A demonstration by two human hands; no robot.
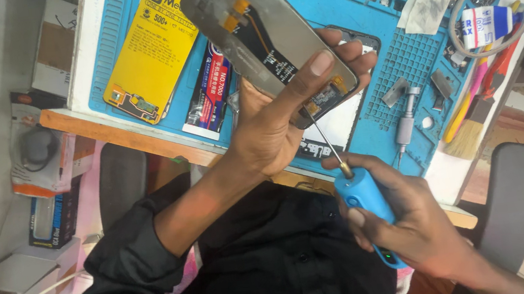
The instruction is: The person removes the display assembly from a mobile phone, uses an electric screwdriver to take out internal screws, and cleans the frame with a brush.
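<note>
Blue silicone covers the bench where a person in a black shirt works on a phone screen (pixel 267 35), seen from the head camera. The left hand (pixel 284 113) grasps the screen, thumb pressed across its back and fingers wrapped under the lower edge, holding it tilted above the mat (pixel 411 53). The right hand (pixel 412 215) is closed round a blue driver (pixel 365 204), whose thin bit rises to meet the screen's lower end beside an orange flex cable (pixel 257 30).

The screen is out of any phone body and shows its bare grey back, so disassembly looks well advanced. The bit is at the bottom edge, which suggests a fastening or part there is being worked; whether it is already loose cannot be told. No screws can be made out.

On the mat lie a yellow card (pixel 151 50), a glue tube (pixel 209 93), a second driver (pixel 406 128) and small metal pieces. Brushes (pixel 472 106) and a coiled hose (pixel 493 9) sit at the right, and circuit parts fill the trays along the top.
</note>
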